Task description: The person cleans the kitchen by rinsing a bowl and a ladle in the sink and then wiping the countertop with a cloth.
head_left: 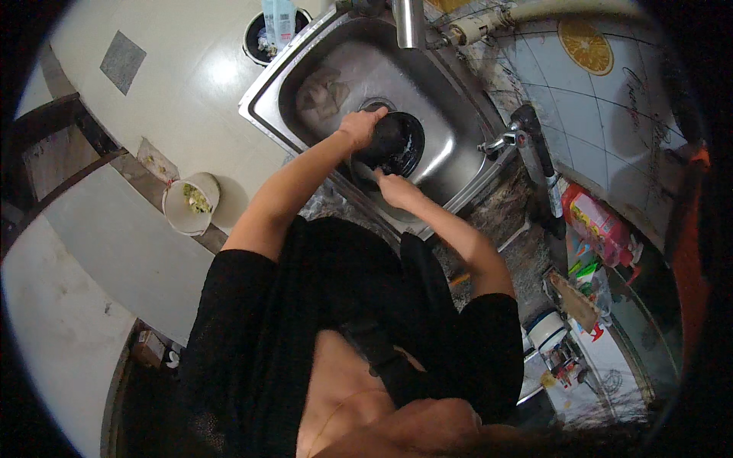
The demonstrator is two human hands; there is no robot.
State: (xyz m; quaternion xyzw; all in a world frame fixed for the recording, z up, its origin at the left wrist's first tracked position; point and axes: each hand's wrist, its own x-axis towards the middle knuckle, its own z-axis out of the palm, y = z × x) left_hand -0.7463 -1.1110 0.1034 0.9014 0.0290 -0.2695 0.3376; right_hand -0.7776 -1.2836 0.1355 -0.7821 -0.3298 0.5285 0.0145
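Observation:
In the steel sink (450, 114) sits a round black pan (412, 145), its dark inside wet and glinting. My left hand (363, 128) is closed on the pan's far left rim, thumb pointing right along the edge. At the near side of the pan, my right hand (398, 191) has its fingers curled together. A greyish flat shape lies by those fingers, too unclear to name. Left of the pan, a pale crumpled cloth (322, 93) lies on the sink floor.
A metal tap (504, 141) juts over the sink's right rim. A pinkish-red bottle (599, 221) stands on the cluttered right counter. On the left floor is a white bucket (169, 210) with food scraps; a dark bin (252, 42) stands beyond the sink's left corner.

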